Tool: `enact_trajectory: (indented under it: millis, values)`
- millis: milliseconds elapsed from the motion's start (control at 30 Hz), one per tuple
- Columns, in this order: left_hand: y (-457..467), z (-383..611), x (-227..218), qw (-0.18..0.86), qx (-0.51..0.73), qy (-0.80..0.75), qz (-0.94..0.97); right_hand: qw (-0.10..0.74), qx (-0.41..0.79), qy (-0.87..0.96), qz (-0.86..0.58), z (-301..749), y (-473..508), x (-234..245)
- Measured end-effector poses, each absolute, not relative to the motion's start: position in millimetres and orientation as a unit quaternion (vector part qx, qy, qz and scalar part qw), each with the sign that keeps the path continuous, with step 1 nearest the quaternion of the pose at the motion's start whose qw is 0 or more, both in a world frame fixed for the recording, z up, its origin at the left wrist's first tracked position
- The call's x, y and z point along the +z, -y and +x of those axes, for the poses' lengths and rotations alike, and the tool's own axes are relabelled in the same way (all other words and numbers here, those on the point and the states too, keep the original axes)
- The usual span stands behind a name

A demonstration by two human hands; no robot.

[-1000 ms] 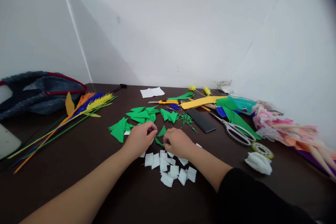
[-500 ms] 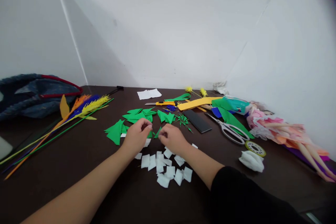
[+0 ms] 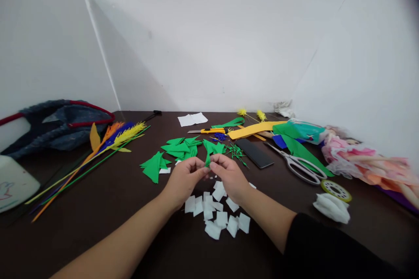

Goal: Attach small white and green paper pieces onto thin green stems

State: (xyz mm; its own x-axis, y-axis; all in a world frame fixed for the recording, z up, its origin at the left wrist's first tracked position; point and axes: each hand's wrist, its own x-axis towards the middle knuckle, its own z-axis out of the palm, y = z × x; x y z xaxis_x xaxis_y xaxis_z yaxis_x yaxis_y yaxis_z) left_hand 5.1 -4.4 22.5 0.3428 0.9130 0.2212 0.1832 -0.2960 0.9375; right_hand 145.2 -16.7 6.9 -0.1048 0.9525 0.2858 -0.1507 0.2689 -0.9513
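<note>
My left hand (image 3: 185,181) and my right hand (image 3: 231,178) meet over the middle of the table, thumbs and fingers closed. Between their fingertips they pinch a green crepe paper piece (image 3: 208,159), pointed at its upper end; its lower end is hidden by the fingers. Just beyond the hands lie piles of cut green paper pieces (image 3: 182,148), with another pile (image 3: 152,168) to the left. Several white cotton squares (image 3: 221,219) are scattered on the near side, below and between my wrists.
A yellow box cutter (image 3: 212,130) lies behind the green pieces. To the right are a black phone (image 3: 255,153), scissors (image 3: 299,166), a tape roll (image 3: 336,190), a cotton wad (image 3: 332,208) and dolls (image 3: 350,152). Paper flower stems (image 3: 98,152) lie left, near a denim bag (image 3: 62,117).
My hands have come together, and both now grip one green paper piece. The whole view has shifted, so the table's things appear slightly further right.
</note>
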Motion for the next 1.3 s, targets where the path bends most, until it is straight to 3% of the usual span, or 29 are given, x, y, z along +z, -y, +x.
enact_trajectory:
  millis: [167,333,500,733,800,900,1000,1100,1300]
  values:
    - [7.3,-3.5,29.9,0.235,0.36,-0.434,0.792,0.524,0.381,0.616,-0.449,150.3,18.0,11.0]
    - [9.9,-8.6,32.5,0.223,0.318,-0.417,0.822,0.52,0.389,0.623,-0.436,149.2,16.5,8.4]
    - [13.0,-13.9,36.3,0.342,0.282,-0.378,0.813,0.529,0.463,0.606,-0.371,145.7,17.1,7.2]
    - [13.7,-15.9,30.0,0.629,0.278,-0.278,0.671,0.513,0.55,0.593,-0.289,141.2,26.1,15.7]
    - [12.5,-15.1,28.0,0.65,0.281,-0.27,0.652,0.503,0.549,0.6,-0.293,141.5,26.7,16.3]
    - [9.6,-13.7,27.6,0.583,0.313,-0.301,0.686,0.513,0.489,0.615,-0.345,143.4,23.6,13.8]
    - [7.6,-11.2,28.6,0.433,0.359,-0.345,0.751,0.514,0.422,0.629,-0.403,144.1,20.4,10.8]
    - [7.9,-8.5,28.0,0.272,0.366,-0.381,0.804,0.505,0.401,0.635,-0.426,142.2,21.0,11.7]
    - [8.0,-9.6,22.4,0.057,0.346,-0.353,0.867,0.519,0.379,0.629,-0.438,142.2,24.3,16.1]
